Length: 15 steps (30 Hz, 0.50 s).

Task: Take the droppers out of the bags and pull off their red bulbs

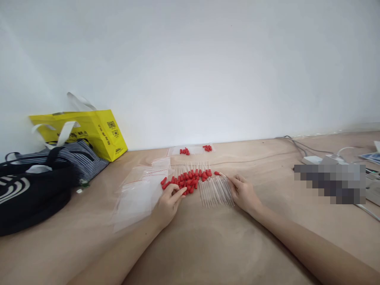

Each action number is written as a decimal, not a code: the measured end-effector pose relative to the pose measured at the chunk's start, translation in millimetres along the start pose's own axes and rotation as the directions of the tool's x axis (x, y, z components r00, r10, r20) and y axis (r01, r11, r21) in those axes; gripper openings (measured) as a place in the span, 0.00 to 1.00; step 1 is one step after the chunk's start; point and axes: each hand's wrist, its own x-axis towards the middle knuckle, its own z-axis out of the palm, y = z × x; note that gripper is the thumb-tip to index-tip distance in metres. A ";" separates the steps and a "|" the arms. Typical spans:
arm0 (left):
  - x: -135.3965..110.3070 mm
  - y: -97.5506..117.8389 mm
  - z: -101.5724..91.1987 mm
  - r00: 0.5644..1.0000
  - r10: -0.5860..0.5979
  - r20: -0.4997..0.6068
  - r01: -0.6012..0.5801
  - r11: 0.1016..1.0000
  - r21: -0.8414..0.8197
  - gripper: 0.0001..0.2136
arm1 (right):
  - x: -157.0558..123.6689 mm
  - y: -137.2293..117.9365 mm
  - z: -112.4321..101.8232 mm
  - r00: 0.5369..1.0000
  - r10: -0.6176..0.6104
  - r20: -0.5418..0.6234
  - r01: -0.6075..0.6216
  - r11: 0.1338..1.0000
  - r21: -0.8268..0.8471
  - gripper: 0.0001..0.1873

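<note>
My right hand (244, 194) is closed on a glass dropper (224, 175), a thin clear tube with a red rubber bulb on its tip, pointing left. Below it several clear glass tubes (215, 193) lie side by side in a row. At the near edge of a pile of red rubber bulbs (190, 176) is my left hand (168, 204), with thumb and fingers pinched together on a bulb, partly hidden by the fingertips. Behind the pile, more thin tubes (192, 165) stick out in a row.
Clear zip bags (136, 198) lie left of the pile. Near the wall, another bag (196, 149) holds tubes and red bulbs. A yellow shopping bag (109, 134), a striped bag (80, 158) and a black bag (29, 198) stand left. Cables (297, 144) and white adapters (313, 160) lie right.
</note>
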 end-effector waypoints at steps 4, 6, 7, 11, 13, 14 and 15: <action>-0.7 0.1 0.6 0.993 -0.116 0.002 0.116 0.993 -0.008 0.14 | 1.0 6.8 3.5 0.998 0.052 0.045 -0.049 0.997 -0.053 0.14; -0.1 -0.9 -1.7 0.981 -0.192 0.003 0.192 0.981 -0.012 0.15 | 0.5 8.0 5.6 0.997 0.055 0.061 -0.052 0.997 -0.056 0.13; 0.8 -3.0 -3.3 0.970 -0.242 -0.003 0.242 0.970 -0.012 0.14 | 0.1 8.3 6.7 0.996 0.055 0.066 -0.051 0.997 -0.056 0.12; 9.6 -23.0 -11.7 0.840 -0.541 -0.037 0.541 0.841 -0.014 0.10 | -1.8 8.2 11.3 0.998 0.038 0.048 -0.036 0.999 -0.039 0.13; 16.9 -36.2 -15.9 0.753 -0.657 0.025 0.656 0.754 0.038 0.09 | -2.9 7.5 13.2 0.999 0.029 0.027 -0.029 0.999 -0.027 0.14; 20.6 -42.1 -17.5 0.723 -0.686 0.083 0.680 0.728 0.086 0.08 | -3.4 7.0 13.9 0.999 0.026 0.022 -0.026 0.999 -0.026 0.15; 24.1 -47.0 -18.6 0.702 -0.699 0.140 0.686 0.715 0.130 0.07 | -3.8 6.2 14.5 0.999 0.023 0.023 -0.023 0.999 -0.027 0.15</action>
